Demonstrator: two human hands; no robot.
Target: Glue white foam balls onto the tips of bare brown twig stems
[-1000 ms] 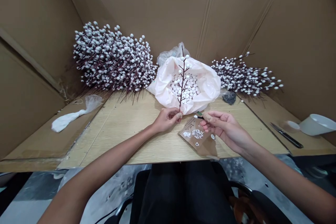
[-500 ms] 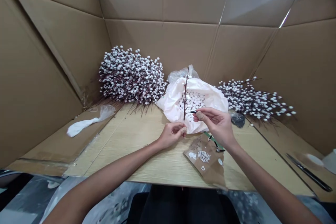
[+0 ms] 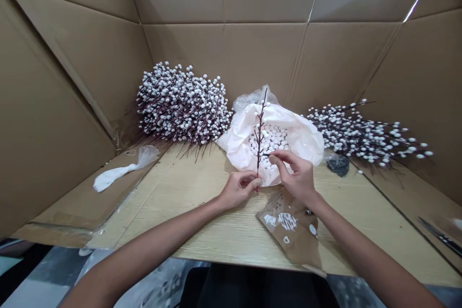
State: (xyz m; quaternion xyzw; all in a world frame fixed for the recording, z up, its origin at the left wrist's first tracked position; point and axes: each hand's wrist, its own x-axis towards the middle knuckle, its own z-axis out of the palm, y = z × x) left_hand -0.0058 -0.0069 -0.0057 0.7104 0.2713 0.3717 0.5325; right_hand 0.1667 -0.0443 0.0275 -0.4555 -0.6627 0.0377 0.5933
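My left hand [image 3: 241, 188] pinches the lower end of a dark brown artificial berry stem [image 3: 259, 142], which stands upright with a few white berries near its top. Closed around a thin black stick-like tool [image 3: 266, 155], my right hand [image 3: 296, 175] brings its tip close to the stem's middle; whether they touch I cannot tell. Behind the stem lies an open white plastic bag [image 3: 238, 147] of loose white berries [image 3: 276, 138]. Under my right wrist is a piece of brown cardboard [image 3: 298, 238] with white smears on it.
A big bundle of white-berried stems [image 3: 184, 103] lies back left, a smaller bundle [image 3: 368, 134] back right. A knotted bag of white stuff [image 3: 115, 176] is at left, a dark bagged lump [image 3: 338, 165] at right. A black-handled knife [image 3: 440, 236] lies far right. Cardboard walls [image 3: 224, 53] surround the table [image 3: 212, 245].
The tool's tip in my right hand has come nearer the stem. My left hand keeps hold of the stem. The view has shifted slightly, so the table things appear displaced.
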